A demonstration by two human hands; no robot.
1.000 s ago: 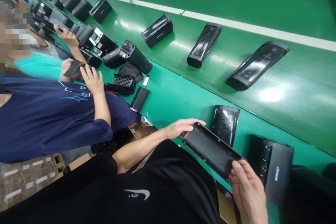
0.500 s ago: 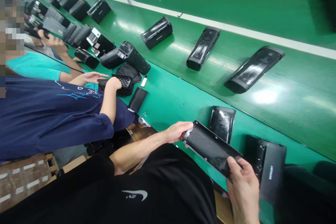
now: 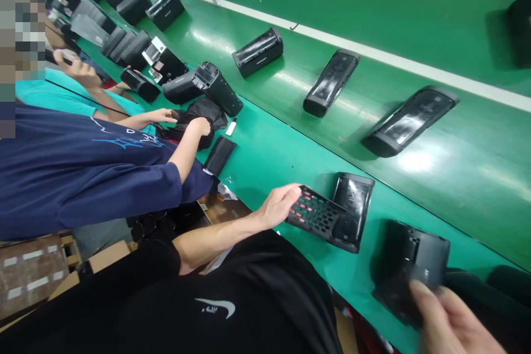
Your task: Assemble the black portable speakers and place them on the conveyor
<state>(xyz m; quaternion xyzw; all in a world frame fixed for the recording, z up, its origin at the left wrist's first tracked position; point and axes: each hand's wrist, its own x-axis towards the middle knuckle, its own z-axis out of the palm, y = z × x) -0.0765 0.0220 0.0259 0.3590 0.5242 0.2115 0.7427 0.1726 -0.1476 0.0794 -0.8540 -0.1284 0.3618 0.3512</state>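
Note:
My left hand (image 3: pixel 279 206) grips one end of a black perforated grille panel (image 3: pixel 317 211), whose open holes show the green table behind. The panel's far end overlaps a black speaker (image 3: pixel 360 199) with a shiny front lying beyond it. My right hand (image 3: pixel 446 318), blurred, is closed with thumb and fingers pinching a thin dark sheet (image 3: pixel 396 301). That sheet hangs in front of a second black speaker (image 3: pixel 431 249) and partly hides it.
On the green line beyond stand several black speakers (image 3: pixel 410 121). To the left, a co-worker in a dark blue shirt (image 3: pixel 103 177) handles black parts near a dark panel (image 3: pixel 220 156) and a small white bottle (image 3: pixel 231 127). Cardboard boxes (image 3: pixel 33 271) lie below.
The dark sheet has come off the grille panel and moved right with my right hand. My left hand keeps the panel, its holes now showing. The co-worker's hands have shifted.

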